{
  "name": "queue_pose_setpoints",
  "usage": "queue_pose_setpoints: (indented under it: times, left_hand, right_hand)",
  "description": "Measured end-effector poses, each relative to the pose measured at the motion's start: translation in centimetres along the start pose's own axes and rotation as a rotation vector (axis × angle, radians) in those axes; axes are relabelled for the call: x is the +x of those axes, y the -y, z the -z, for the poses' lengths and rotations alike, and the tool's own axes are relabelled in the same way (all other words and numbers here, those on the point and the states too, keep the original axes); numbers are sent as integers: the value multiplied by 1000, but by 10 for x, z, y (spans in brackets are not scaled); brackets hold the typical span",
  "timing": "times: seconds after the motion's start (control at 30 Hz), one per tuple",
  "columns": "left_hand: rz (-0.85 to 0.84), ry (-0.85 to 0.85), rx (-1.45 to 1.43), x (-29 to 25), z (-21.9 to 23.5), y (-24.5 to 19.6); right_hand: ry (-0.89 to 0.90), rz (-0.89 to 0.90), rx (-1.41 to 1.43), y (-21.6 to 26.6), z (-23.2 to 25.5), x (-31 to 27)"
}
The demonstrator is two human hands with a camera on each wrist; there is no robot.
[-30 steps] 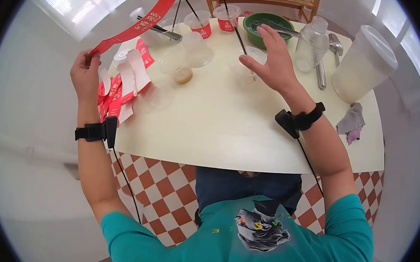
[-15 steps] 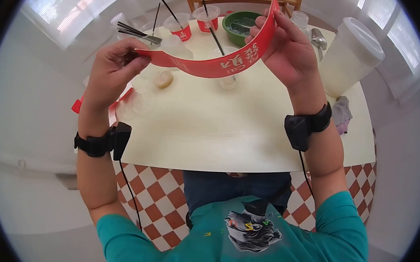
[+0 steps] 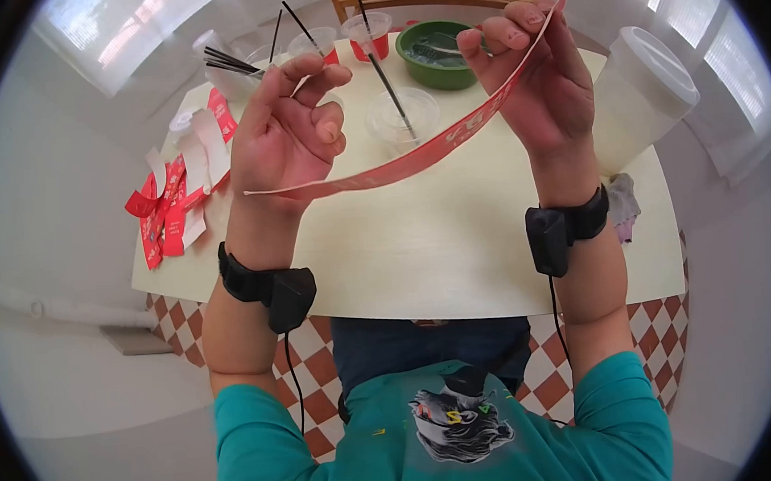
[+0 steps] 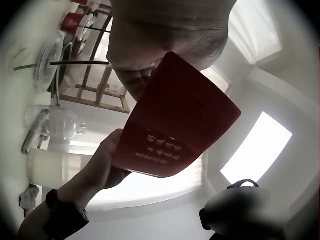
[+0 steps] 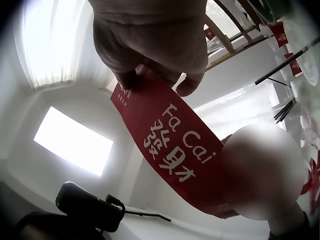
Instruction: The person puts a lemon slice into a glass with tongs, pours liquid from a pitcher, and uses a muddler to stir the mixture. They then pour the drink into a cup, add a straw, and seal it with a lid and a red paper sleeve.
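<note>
A curved red paper cup sleeve [image 3: 433, 152], a flat strip with white lettering, is held up over the table. My right hand [image 3: 549, 82] pinches its right end between thumb and fingers; the right wrist view shows "Fa Cai" printed on the sleeve [image 5: 170, 145]. The sleeve's left end lies across the heel of my left hand [image 3: 293, 126], whose fingers are loosely bent and pinch nothing. In the left wrist view the sleeve [image 4: 175, 120] covers part of both hands. Behind it stands a clear lidded cup [image 3: 402, 119] with a black straw [image 3: 383, 80].
Loose red-and-white sleeves [image 3: 172, 197] lie in a pile at the table's left. Cups with red sleeves [image 3: 370, 47] and a green bowl [image 3: 436, 72] stand at the back. A tall lidded pitcher [image 3: 644, 102] and a grey cloth [image 3: 621, 202] are on the right.
The right hand has come to the sleeve and grips one end. The left hand, which held the other end, has loosened its fingers and moved right.
</note>
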State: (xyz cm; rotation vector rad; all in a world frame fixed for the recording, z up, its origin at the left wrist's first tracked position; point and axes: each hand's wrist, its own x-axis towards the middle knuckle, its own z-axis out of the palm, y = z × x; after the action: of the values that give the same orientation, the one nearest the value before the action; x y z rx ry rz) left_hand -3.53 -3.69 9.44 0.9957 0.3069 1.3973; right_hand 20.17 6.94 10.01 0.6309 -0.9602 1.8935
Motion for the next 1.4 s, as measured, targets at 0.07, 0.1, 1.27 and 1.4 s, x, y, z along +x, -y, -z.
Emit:
queue_pose_setpoints:
  times: [0.07, 0.1, 1.27, 1.4]
  left_hand:
    - [-72, -106, -53, -3, -3, 13]
    - [-72, -104, -54, -4, 0, 17]
    - [73, 57, 861, 58, -14, 6]
    - [51, 89, 886, 53, -17, 9]
  right_hand:
    - [-92, 36, 52, 4, -4, -1]
    - [-188, 67, 104, 6, -5, -2]
    - [-437, -107, -1011, -12, -28, -3]
    - [-380, -86, -1271, -17, -21, -3]
